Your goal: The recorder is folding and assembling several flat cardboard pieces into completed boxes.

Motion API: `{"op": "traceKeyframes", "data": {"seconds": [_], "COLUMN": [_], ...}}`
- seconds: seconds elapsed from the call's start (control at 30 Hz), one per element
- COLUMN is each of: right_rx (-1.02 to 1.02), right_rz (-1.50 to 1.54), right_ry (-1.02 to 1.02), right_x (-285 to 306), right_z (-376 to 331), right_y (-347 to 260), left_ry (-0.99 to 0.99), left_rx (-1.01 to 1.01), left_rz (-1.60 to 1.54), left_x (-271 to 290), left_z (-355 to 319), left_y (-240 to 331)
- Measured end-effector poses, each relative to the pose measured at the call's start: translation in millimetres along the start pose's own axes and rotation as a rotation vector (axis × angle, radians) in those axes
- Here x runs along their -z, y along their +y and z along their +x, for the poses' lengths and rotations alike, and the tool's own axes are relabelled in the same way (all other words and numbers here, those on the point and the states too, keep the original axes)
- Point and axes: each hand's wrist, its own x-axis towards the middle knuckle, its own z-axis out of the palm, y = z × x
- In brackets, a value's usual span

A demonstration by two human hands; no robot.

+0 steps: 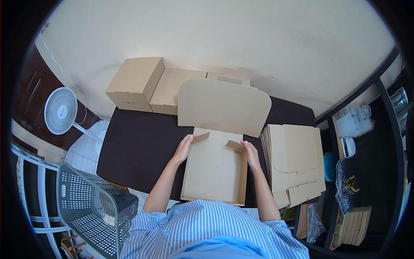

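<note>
A partly folded brown cardboard box (213, 168) lies on the dark table in front of me, its near wall and right wall upright. Its wide lid panel (222, 103) rises at the far end, with rounded corners. My left hand (184, 149) grips the far left corner, fingertips by a small flap (201, 137) that angles inward. At the far right corner my right hand (252, 155) holds the side wall, beside another inward-turned flap (235, 145). The fingers on the outer sides are partly hidden.
Assembled boxes (134, 82) stand along the wall at the back left. A stack of flat cardboard blanks (297, 151) lies on the table (133, 146) to the right. A fan (61, 111) and grey plastic basket (92, 207) are at left; a loaded shelf (340, 142) is at right.
</note>
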Motion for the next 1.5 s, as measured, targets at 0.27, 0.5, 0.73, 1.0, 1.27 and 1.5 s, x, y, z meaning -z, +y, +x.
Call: {"op": "traceKeyframes", "data": {"seconds": [0.27,0.5,0.73,1.0,1.27,1.5], "right_rx": [-0.082,0.101,0.02,0.277,0.465,0.633], "right_rz": [-0.067,-0.539,-0.509,-0.542,-0.605,-0.595], "right_ry": [-0.197,0.07,-0.14,0.02,0.364,0.43], "right_x": [10.6,32.2,37.4,27.9,2.3,-0.3], "right_z": [11.3,21.2,32.0,9.5,-23.7,-40.3], "right_y": [-3.8,-29.2,-43.9,-64.7,-82.0,-73.0], "left_ry": [-0.175,0.179,-0.075,0.047,0.5,0.542], "left_rx": [0.158,0.081,0.164,-0.045,-0.284,-0.489], "left_rz": [0.039,0.272,0.518,0.637,0.741,0.742], "left_x": [9.4,32.5,44.8,26.4,-14.9,-20.4], "left_z": [10.4,19.5,33.9,19.2,-15.1,-36.0], "left_y": [-3.9,20.6,41.1,63.9,81.1,85.2]}}
